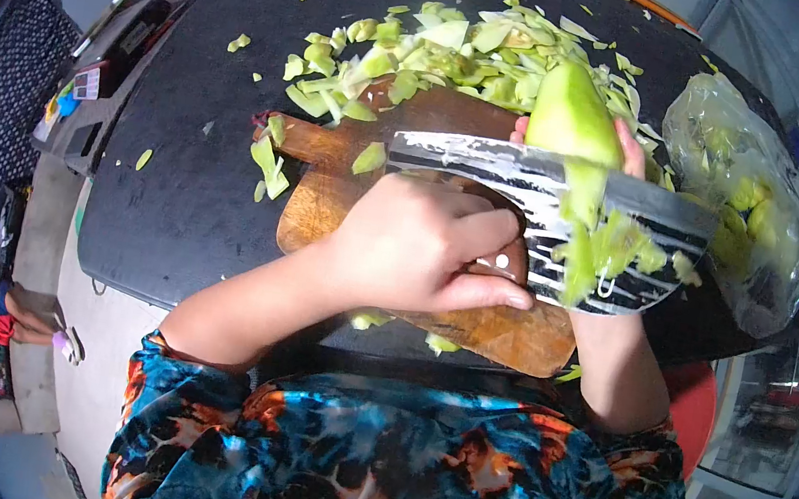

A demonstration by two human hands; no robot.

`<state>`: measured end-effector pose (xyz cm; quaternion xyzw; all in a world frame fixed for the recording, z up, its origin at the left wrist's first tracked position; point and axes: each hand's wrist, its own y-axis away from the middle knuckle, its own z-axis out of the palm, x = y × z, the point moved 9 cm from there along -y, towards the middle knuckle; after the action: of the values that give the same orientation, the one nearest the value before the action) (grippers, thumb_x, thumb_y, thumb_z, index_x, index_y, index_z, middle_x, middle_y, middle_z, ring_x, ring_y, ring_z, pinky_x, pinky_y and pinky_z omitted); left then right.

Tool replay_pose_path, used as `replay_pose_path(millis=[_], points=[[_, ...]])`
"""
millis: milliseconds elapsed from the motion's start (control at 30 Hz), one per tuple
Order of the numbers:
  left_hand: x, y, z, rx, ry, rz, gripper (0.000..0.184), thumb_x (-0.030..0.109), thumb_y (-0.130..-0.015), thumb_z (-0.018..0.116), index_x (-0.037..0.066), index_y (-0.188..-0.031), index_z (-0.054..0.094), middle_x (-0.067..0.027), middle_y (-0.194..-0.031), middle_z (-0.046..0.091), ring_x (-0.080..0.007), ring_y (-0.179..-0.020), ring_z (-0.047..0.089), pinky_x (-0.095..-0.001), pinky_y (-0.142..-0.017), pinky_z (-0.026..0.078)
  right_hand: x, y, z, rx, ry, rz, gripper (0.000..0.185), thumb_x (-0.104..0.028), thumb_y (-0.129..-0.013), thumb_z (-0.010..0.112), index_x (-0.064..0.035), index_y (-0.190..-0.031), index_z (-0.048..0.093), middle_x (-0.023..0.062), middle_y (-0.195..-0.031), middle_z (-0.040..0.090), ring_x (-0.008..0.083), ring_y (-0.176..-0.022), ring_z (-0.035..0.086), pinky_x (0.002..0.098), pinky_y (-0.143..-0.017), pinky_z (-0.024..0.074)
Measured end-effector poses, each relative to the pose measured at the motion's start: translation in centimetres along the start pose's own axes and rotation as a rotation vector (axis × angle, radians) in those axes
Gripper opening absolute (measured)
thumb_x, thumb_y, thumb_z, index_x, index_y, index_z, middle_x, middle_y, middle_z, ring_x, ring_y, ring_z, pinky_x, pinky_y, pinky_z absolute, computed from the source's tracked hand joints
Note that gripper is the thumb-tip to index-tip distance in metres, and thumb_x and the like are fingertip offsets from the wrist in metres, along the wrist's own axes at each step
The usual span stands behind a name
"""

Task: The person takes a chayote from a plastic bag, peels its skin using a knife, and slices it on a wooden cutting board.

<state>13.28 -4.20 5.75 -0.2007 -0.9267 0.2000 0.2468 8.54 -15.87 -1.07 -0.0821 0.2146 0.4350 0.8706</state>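
My left hand (426,243) is wrapped round the brown riveted handle of a large, broad-bladed knife (492,161). The blade lies crosswise over my right forearm, wet and streaked, with pale green shreds (611,252) stuck to it. Beyond the blade, my right hand (631,151) clasps a smooth, pale green oblong fruit (571,111); only some fingertips show at its sides, and the knife hides the rest of the hand. The edge is at the near end of the fruit. Under both hands lies a wooden cutting board (315,203) with a short handle.
A heap of pale green slices (491,55) spreads behind the board on the black table (190,151), with scattered bits around. On the right sits a clear plastic bag (770,268) with green pieces inside. A red stool or chair (696,410) shows below the table; another person (2,313) is far left.
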Motion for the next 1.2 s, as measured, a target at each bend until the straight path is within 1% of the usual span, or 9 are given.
replay_pose_path(millis=[600,667,700,733,767,867,1033,1133,1200], points=[[-0.5,0.1,-0.1,0.095,-0.106,-0.018,0.037,0.047,-0.076,0.071,0.013,-0.072,0.058,-0.0047,-0.064,0.056,-0.0269,-0.058,0.061,-0.0359,-0.052,0.046,0.8,0.2,0.9,-0.125,-0.071,0.019,0.057,-0.045,-0.095,0.041,0.0003,-0.129,0.05,0.0233,-0.113,0.062,0.0331,-0.106,0.061,0.0462,-0.098,0.0454],[-1.6,-0.3,-0.9,0.183,-0.015,-0.028,0.043,0.05,-0.083,0.064,0.007,-0.081,0.059,-0.0106,-0.063,0.059,-0.0325,-0.056,0.061,-0.0398,-0.05,0.047,0.9,0.5,-0.2,0.019,0.001,-0.151,0.057,-0.044,-0.095,0.04,0.0004,-0.129,0.05,0.0229,-0.112,0.062,0.0328,-0.104,0.061,0.0455,-0.093,0.0485],[-3.6,-0.2,-2.1,0.271,0.031,-0.164,0.041,0.045,-0.085,0.064,0.004,-0.083,0.06,-0.014,-0.065,0.06,-0.0366,-0.059,0.061,-0.0412,-0.054,0.048,0.8,0.8,-0.6,0.092,0.036,-0.235,0.057,-0.044,-0.095,0.039,0.0005,-0.129,0.05,0.0227,-0.112,0.062,0.0327,-0.103,0.062,0.0452,-0.091,0.05],[-6.2,0.0,-3.4,0.306,0.014,-0.312,0.04,0.042,-0.087,0.064,0.003,-0.084,0.061,-0.015,-0.065,0.06,-0.0364,-0.06,0.061,-0.0405,-0.055,0.048,1.8,1.0,3.3,-0.355,-0.002,-0.064,0.057,-0.045,-0.095,0.038,-0.0007,-0.128,0.05,0.0207,-0.111,0.063,0.0312,-0.098,0.064,0.0435,-0.08,0.0543],[-8.4,0.7,-4.7,0.342,-0.005,-0.461,0.038,0.04,-0.088,0.063,0.002,-0.084,0.061,-0.016,-0.066,0.06,-0.0361,-0.061,0.061,-0.0398,-0.057,0.048,1.5,1.3,1.8,-0.089,0.327,-0.14,0.056,-0.047,-0.094,0.038,-0.0028,-0.127,0.051,0.018,-0.11,0.064,0.0284,-0.092,0.065,0.0417,-0.071,0.0558],[-10.7,2.3,-5.0,0.381,0.157,-0.532,0.036,0.038,-0.089,0.062,0.002,-0.084,0.062,-0.0147,-0.06,0.056,-0.0282,-0.056,0.058,-0.0364,-0.057,0.046,0.4,1.1,2.2,-0.011,0.296,-0.181,0.043,-0.041,-0.093,0.044,-0.0055,-0.113,0.058,0.01,-0.097,0.066,0.0215,-0.085,0.066,0.0404,-0.069,0.056],[-3.8,0.2,-3.0,0.15,0.168,-0.255,0.039,0.045,-0.085,0.066,0.006,-0.08,0.061,-0.0103,-0.055,0.054,-0.0282,-0.053,0.058,-0.0365,-0.051,0.045,-0.6,0.1,-0.8,0.14,0.0,-0.287,0.044,-0.042,-0.095,0.044,-0.0068,-0.118,0.055,0.0117,-0.108,0.063,0.0235,-0.097,0.064,0.0434,-0.078,0.0549],[-1.7,0.2,-1.7,0.041,0.097,-0.158,0.047,0.047,-0.081,0.069,0.004,-0.074,0.052,-0.0101,-0.055,0.046,-0.0332,-0.053,0.053,-0.0368,-0.049,0.041,0.3,-0.2,-1.4,-0.228,0.076,-0.168,0.041,-0.041,-0.096,0.045,-0.0085,-0.12,0.054,0.0106,-0.113,0.061,0.0248,-0.103,0.06,0.0434,-0.088,0.0508],[-1.4,0.2,-1.6,0.05,0.064,-0.114,0.047,0.047,-0.081,0.069,0.004,-0.074,0.052,-0.0099,-0.056,0.046,-0.0326,-0.053,0.054,-0.0372,-0.049,0.041,0.7,-0.2,-1.2,-0.24,-0.037,-0.098,0.041,-0.04,-0.096,0.046,-0.0088,-0.12,0.054,0.0105,-0.112,0.061,0.0248,-0.103,0.061,0.0432,-0.088,0.0511]])
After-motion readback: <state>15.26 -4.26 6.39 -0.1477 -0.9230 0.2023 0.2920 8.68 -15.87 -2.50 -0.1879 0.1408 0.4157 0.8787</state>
